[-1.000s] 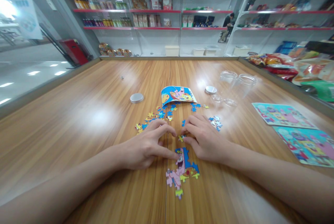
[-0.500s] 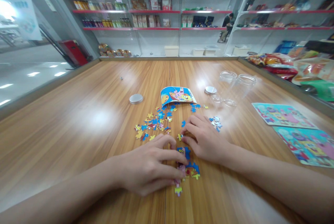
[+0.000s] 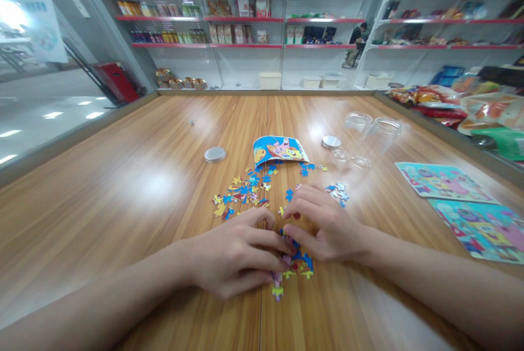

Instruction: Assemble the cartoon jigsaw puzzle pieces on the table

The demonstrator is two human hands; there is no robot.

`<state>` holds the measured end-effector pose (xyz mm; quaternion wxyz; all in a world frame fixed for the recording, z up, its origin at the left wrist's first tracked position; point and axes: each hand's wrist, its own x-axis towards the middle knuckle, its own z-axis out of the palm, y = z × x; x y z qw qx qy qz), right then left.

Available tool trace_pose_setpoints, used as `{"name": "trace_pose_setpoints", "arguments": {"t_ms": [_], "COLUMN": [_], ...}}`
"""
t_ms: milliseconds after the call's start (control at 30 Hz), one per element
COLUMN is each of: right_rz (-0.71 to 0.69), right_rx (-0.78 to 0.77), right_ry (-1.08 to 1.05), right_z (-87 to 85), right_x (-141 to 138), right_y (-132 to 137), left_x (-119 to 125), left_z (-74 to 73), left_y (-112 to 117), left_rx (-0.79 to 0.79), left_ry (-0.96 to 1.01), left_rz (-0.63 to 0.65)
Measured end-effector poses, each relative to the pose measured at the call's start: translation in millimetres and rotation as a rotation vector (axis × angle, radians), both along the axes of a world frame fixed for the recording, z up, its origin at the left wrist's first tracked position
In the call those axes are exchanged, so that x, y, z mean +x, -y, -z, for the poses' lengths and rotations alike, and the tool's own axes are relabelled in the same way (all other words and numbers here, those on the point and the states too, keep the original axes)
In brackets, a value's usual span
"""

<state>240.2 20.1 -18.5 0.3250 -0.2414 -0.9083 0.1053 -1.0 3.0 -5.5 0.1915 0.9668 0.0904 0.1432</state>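
Note:
A partly joined jigsaw puzzle (image 3: 302, 263) lies near the front of the wooden table, showing blue, yellow and pink. My left hand (image 3: 235, 250) rests over its left side, fingers spread and touching the joined pieces. Above its upper edge is my right hand (image 3: 321, 220), thumb and index finger apart; what lies under its curled fingers is partly hidden. A small yellow piece (image 3: 281, 211) sits just left of the right fingers. Loose jigsaw pieces (image 3: 245, 192) are scattered beyond my left hand, and a smaller pile of pale pieces (image 3: 339, 191) lies beyond my right.
A curved picture card (image 3: 280, 149) stands behind the loose pieces. Metal lids (image 3: 215, 154) and two clear jars (image 3: 385, 132) are farther back. Two flat picture sheets (image 3: 450, 182) lie at right. Packaged goods (image 3: 434, 102) border the table, with stocked shelves (image 3: 241, 18) behind.
My right hand has moved slightly nearer, from beside the small yellow piece to the upper edge of the joined puzzle. The left hand stays over the puzzle, which has shifted slightly.

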Motion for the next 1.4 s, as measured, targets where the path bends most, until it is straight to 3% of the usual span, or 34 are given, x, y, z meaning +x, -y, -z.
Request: {"name": "trace_pose_setpoints", "arguments": {"t_ms": [100,200,267,367,467,567,767,1000,1233,1400], "right_rz": [-0.141,-0.128,-0.047,0.102,0.180,0.236,0.320,0.096,0.210,0.208], "right_rx": [-0.001,0.009,0.023,0.017,0.001,0.015,0.020,0.021,-0.014,-0.033], "right_ry": [0.125,0.165,0.140,0.128,0.169,0.179,0.137,0.092,0.187,0.278], "right_z": [0.3,3.9,6.7,9.7,10.4,10.4,11.4,7.8,7.8,6.8], "right_x": [-0.6,-1.3,-1.3,-1.0,-1.2,-1.4,1.1,-2.0,-0.3,-0.8], "right_y": [1.3,-0.4,-2.4,-4.7,-5.2,-5.3,-6.8,-2.5,-4.4,-2.9], "left_x": [-1.4,-5.2,-9.5,-16.7,-22.0,-25.2,-29.3,-27.0,-22.9,-24.4], "left_z": [1.1,4.5,9.7,20.7,30.5,36.1,42.0,41.8,31.9,35.2], "left_y": [-0.6,-4.0,-10.1,-23.1,-34.1,-39.1,-41.6,-37.9,-35.8,-38.7], "left_rx": [0.013,0.059,0.126,0.263,0.302,0.302,0.279,0.267,0.209,0.210], "left_ry": [0.000,0.075,0.195,0.317,0.188,0.110,0.072,0.014,0.107,0.101], "left_rz": [0.005,-0.026,-0.156,-0.488,-0.674,-0.777,-0.731,-0.655,-0.496,-0.535]}}
